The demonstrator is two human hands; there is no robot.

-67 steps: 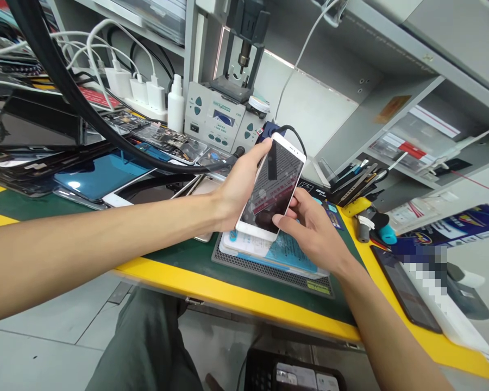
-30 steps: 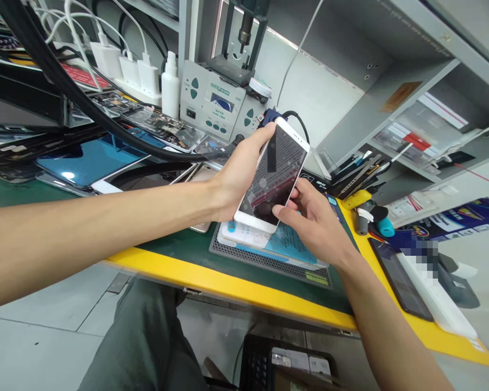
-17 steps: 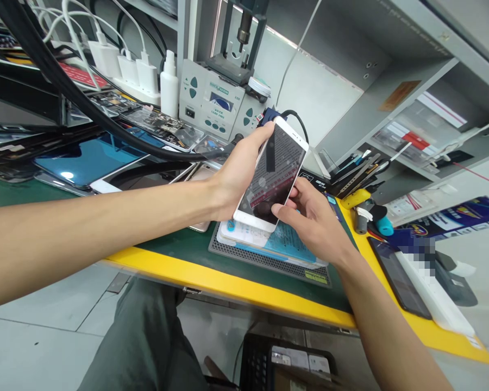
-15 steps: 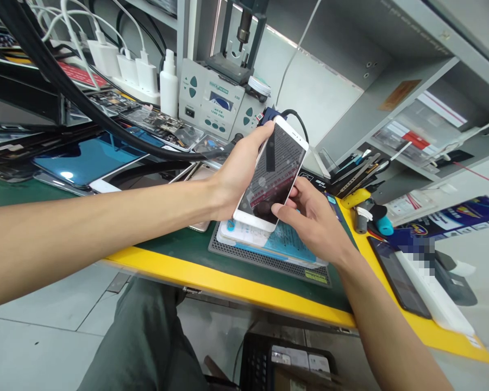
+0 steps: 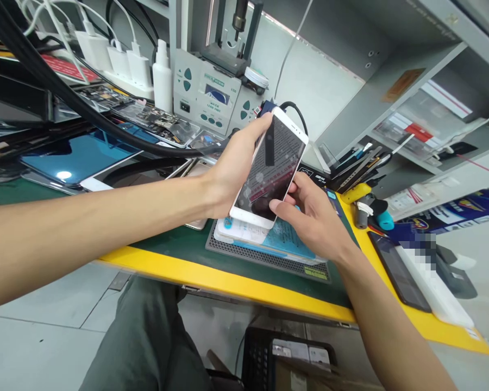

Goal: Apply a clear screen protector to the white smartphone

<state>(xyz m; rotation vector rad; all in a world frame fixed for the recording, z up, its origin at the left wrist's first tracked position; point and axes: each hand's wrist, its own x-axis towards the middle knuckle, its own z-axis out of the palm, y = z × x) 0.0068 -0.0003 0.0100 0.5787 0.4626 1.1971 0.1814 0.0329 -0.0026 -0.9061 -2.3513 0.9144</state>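
A white-framed smartphone (image 5: pixel 275 163) with a dark, reflecting front is held tilted above the bench. My left hand (image 5: pixel 238 163) is closed on its left side, the thumb lying along the upper left edge. My right hand (image 5: pixel 309 214) grips the lower right edge, with the thumb over the front near the bottom corner and the fingers curled behind. Below the phone lies a white and blue packet (image 5: pixel 287 241) on a dark perforated mat (image 5: pixel 264 260). The phone's back is hidden from me.
A grey soldering station (image 5: pixel 206 95) stands behind, beside a white spray bottle (image 5: pixel 162 79). A thick black cable (image 5: pixel 85 122) arches across the left. Phone parts and a blue panel (image 5: pixel 81 157) lie there. Tools (image 5: pixel 361 168) stand at right, near a dark phone (image 5: pixel 397 271) on the yellow edge (image 5: pixel 228 282).
The camera view has shifted slightly, so the bench's back items sit a little further left and higher. Both hands keep the same hold on the smartphone.
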